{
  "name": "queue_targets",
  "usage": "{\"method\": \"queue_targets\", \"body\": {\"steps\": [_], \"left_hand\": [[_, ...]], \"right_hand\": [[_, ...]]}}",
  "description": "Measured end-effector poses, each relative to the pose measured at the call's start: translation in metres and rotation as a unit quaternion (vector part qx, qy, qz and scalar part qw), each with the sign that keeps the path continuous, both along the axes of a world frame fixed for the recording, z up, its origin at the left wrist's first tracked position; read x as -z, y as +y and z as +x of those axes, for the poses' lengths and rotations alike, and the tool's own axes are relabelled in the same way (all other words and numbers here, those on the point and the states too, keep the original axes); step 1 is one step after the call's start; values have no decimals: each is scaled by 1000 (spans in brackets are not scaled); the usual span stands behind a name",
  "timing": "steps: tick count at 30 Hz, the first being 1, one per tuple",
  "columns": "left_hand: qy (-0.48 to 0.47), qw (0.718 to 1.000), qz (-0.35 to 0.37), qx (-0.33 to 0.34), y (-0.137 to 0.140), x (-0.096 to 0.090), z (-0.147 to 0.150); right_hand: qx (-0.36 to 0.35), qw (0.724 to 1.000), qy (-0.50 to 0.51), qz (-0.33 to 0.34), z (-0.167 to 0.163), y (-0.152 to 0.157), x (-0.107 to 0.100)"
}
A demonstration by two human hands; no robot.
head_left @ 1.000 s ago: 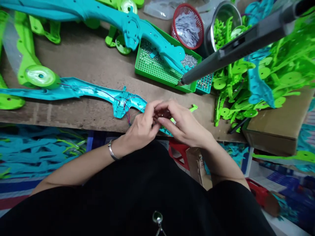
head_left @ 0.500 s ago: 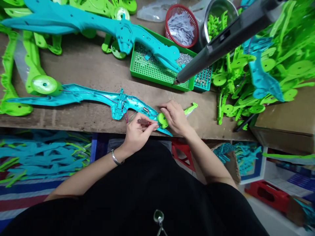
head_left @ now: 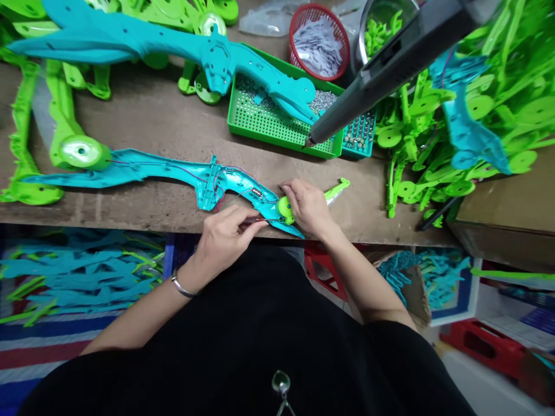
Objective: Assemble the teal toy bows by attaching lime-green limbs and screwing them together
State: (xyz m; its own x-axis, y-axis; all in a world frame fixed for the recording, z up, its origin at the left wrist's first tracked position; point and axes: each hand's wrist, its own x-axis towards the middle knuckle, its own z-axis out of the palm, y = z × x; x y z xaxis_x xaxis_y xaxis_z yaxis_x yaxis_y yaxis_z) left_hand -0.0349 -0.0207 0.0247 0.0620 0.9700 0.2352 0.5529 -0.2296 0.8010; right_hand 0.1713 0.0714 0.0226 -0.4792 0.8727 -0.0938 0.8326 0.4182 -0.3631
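A blue plastic half-shell (head_left: pixel 173 169), long and curved with thin wires along its inside, lies hollow side up near the table's front edge. A bright green part with a round end (head_left: pixel 285 209) sits at its right end, its arm running out past my right hand. My right hand (head_left: pixel 310 208) is closed on this green part, thumb and fingers at its round end. My left hand (head_left: pixel 225 236) pinches a slim dark-red tool (head_left: pixel 251 220), its thin tip pointing right toward the green part. The fingers hide much of the tool, so its exact kind is unclear.
A dark power screwdriver (head_left: pixel 359 98) hangs over a green basket (head_left: pixel 281 137) of screws. Behind stand a red basket (head_left: pixel 299 58) of white pieces and a metal bowl (head_left: pixel 362 43). Green parts (head_left: pixel 411 138) pile up at right; another blue shell (head_left: pixel 173 43) lies at the back.
My left hand has moved left and slightly down, turning its back upward, with the slim tool still pinched. My right hand stays on the green part. The view has shifted slightly.
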Motion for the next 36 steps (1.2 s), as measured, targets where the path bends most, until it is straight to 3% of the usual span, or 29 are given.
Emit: {"method": "queue_targets", "body": {"steps": [3,7,10,16,20,28,36], "left_hand": [[203,976,56,53,2,0,-7],[307,944,74,91,5,5,-9],[316,940,49,122,7,4,-3],[313,933,-108,141,13,-14,11],[334,916,-146,164,19,-26,13],[281,941,-103,158,21,-38,17],[331,935,-49,116,21,-62,32]], "right_hand": [[6,1000,-7,-9,-1,0,-1],[8,1000,-15,-20,-2,0,-3],[12,999,-32,-22,-4,0,-4],[4,998,-60,-20,-8,-1,-3],[-5,999,-51,-1,-6,-2,0],[-17,999,-33,6,-4,-1,5],[-25,999,-18,19,-2,1,8]]}}
